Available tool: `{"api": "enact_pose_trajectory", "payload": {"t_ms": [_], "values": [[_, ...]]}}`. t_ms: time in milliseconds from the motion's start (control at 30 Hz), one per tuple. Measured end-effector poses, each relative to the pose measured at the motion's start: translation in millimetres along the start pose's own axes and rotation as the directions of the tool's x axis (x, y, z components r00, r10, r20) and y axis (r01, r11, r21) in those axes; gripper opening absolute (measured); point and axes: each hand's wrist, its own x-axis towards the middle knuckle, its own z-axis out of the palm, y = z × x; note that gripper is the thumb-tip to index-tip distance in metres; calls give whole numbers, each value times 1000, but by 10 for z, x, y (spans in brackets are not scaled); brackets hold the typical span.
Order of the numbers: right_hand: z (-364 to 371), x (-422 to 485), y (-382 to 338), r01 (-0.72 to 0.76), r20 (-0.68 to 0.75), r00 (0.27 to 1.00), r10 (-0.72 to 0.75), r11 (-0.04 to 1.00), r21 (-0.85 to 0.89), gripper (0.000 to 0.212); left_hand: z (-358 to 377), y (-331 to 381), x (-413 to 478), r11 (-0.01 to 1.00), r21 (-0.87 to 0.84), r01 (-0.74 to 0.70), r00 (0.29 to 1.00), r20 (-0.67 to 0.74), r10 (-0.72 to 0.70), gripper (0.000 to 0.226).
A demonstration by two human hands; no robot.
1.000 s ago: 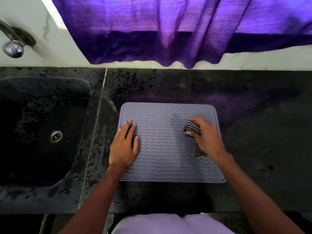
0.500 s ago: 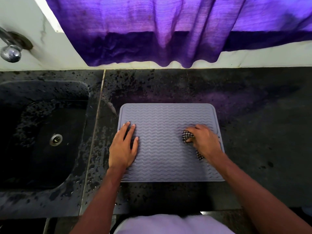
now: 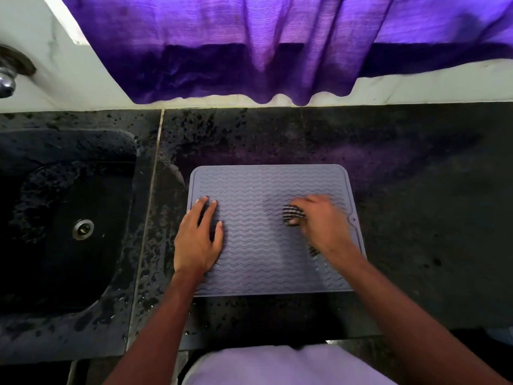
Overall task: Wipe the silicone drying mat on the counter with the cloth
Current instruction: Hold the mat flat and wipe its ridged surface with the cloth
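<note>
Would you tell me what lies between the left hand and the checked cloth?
Nothing: in the head view, only bare ridged silicone drying mat separates the left hand from the checked cloth.

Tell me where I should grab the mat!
Probably pinch the mat at its far right corner, coming from the right. It lies flat on the counter, so only an edge peels up, and that corner is clear of the left hand and right hand.
</note>
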Motion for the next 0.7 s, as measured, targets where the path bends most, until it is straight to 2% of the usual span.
{"api": "enact_pose_trajectory", "payload": {"t_ms": [167,333,467,567,700], "values": [[372,47,-388,59,42,998,-55,993,-104,39,-5,6,-10,1000,9,-6,1000,-9,6,53],[238,-66,-22,103,34,995,-98,980,-172,44,11,-11,-15,1000,20,-11,1000,-11,11,52],[17,-174,522,6,33,999,2,973,-229,47,12,-6,-25,999,27,-21,1000,-23,22,53],[-131,-317,915,-103,-23,995,101,962,-252,47,18,-6,-24,999,29,-15,1000,-19,16,53],[-230,-385,1061,-218,-76,976,205,936,-276,43,22,19,-17,999,38,3,1000,-15,-2,53]]}}
